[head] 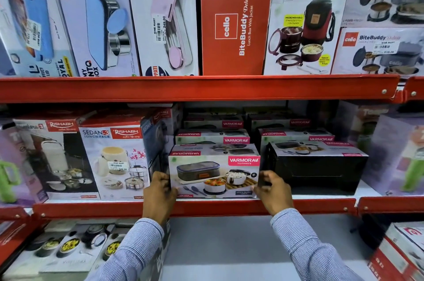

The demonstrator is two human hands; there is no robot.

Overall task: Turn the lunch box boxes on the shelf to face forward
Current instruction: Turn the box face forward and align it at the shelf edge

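Striped sleeves [137,248] reach up; the left hand [160,191] and right hand [271,190] clasp the ends of the Varmora box [214,175] on the middle shelf [309,206], picture forward. Next, probably the neighbouring black box [319,170], side-on.

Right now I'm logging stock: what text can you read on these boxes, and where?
"VARMORA Homeware": box held by both hands
"SEDAN-3 LUNCH PACK", "RISHABH": box to its left
"cello BiteBuddy Deluxe Lunch Box With Jacket": red box above
"cello MF Freshco Plus": box beside it
"249.00": pink box sticker
Other price stickers: blurred.
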